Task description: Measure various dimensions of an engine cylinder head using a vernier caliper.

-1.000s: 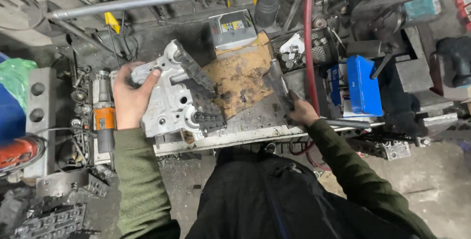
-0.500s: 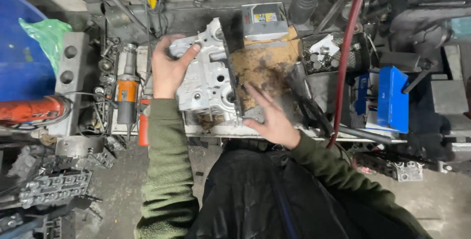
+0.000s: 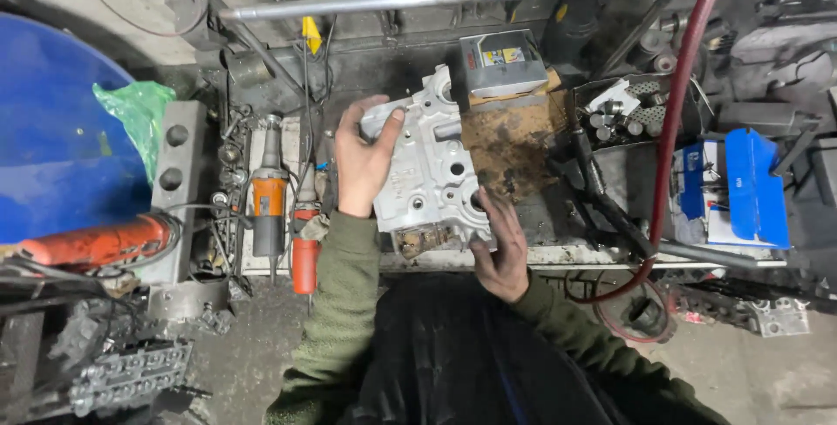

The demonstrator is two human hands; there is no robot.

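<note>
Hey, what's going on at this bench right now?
A person in a green jacket holds a grey metal casting over a cluttered workbench. The left hand grips its upper left edge, and the right hand supports the lower right corner. Stained cardboard lies beside it, with a small grey box behind. Orange power tools lie to the left.

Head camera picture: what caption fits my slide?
Both hands, left hand and right hand, grip a grey metal casting over a cluttered workbench.
</note>
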